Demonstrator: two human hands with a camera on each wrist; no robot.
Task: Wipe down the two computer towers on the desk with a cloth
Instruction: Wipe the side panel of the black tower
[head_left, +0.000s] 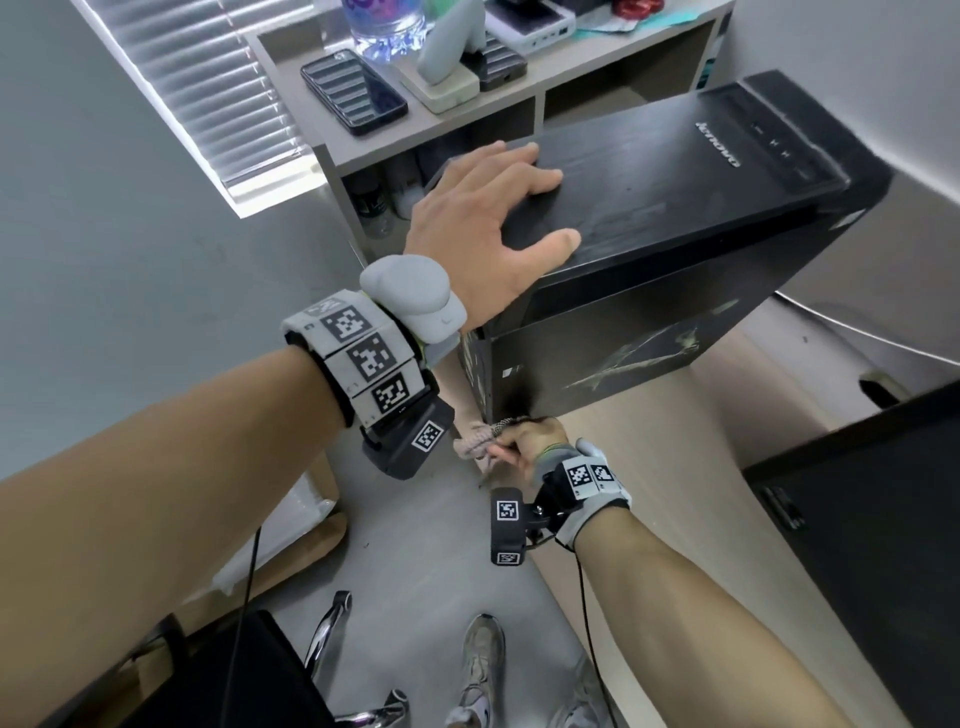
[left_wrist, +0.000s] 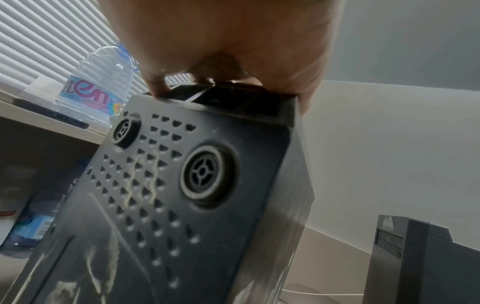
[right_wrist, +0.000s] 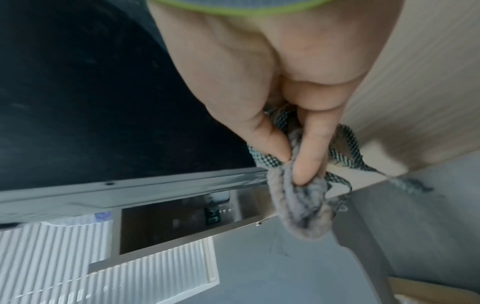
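Tower (head_left: 649, 208) under left hand (head_left: 478, 218); right hand (head_left: 535, 441) grips cloth (head_left: 475, 441).

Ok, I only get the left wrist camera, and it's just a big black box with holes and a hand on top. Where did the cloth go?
Observer: The right hand is pinching the cloth, low down by the tower's near bottom corner.
Operator: Is the cloth spread out flat?
Observer: No. In the right wrist view it hangs bunched up from the fingers, next to a black panel.
Operator: What's the other hand touching?
Observer: The left hand lies spread on the face that carries the logo.
Operator: Is the box dirty?
Observer: Yes, the side panel facing the head camera has pale smears.
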